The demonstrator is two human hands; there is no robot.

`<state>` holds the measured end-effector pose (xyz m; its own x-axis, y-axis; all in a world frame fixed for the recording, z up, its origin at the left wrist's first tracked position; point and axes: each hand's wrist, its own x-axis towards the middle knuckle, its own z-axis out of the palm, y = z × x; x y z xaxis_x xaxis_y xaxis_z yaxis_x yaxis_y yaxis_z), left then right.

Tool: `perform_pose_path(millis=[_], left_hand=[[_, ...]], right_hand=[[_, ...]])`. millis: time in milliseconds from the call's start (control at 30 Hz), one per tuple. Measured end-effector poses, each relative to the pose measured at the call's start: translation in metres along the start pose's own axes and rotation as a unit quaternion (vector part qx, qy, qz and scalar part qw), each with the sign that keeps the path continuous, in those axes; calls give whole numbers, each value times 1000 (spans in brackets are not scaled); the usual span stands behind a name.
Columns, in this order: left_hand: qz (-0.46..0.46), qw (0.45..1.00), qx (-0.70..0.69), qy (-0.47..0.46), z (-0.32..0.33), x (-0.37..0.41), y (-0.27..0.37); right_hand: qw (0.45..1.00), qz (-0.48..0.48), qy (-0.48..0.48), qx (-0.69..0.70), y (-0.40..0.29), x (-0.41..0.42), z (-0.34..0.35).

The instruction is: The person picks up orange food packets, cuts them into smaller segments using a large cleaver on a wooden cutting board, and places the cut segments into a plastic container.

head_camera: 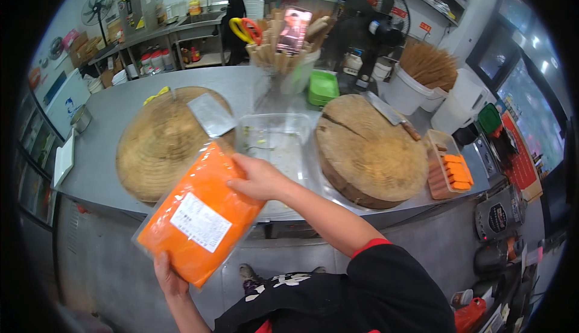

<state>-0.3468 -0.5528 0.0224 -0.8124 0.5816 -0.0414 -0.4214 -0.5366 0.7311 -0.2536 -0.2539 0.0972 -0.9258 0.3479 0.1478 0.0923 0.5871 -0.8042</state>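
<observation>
A flat, clear plastic packet with bright orange contents (215,177) and a white printed label is held tilted over the counter's front edge. My left hand (169,274) grips its lower left end, and my right hand (255,177) pinches its upper right side. Behind the packet lies a round wooden chopping block (154,143), partly covered by it, with a cleaver's broad blade (211,115) on top; its handle is hidden. A clear plastic tub (276,147) with some scraps stands just beyond my right hand, between this block and a second wooden chopping block (375,156).
A wooden-handled cleaver (389,113) rests on the right block. Beside that block stands a clear container (441,170) of sausages and orange pieces. Further back are a green plastic basket (323,88), a phone (295,30) among wooden sticks, and a white bucket (405,90) of skewers.
</observation>
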Motion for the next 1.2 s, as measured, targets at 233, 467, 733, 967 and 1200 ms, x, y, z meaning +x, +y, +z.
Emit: perform_pose_path(millis=[233, 467, 733, 967, 1200], left_hand=[[-164, 976, 0, -141, 170, -9, -139], [-220, 946, 68, -230, 289, 0, -237], [-234, 933, 167, -216, 362, 33, -282], [-134, 917, 253, -278, 320, 76, -353], [-81, 853, 353, -376, 317, 73, -321]], right_hand=[[966, 176, 160, 103, 123, -179, -150], [901, 267, 314, 138, 189, -285, -246], [865, 367, 336, -56, 302, -300, -303], [878, 372, 293, 63, 274, -244, -328], [887, 361, 250, -145, 301, -261, -363]])
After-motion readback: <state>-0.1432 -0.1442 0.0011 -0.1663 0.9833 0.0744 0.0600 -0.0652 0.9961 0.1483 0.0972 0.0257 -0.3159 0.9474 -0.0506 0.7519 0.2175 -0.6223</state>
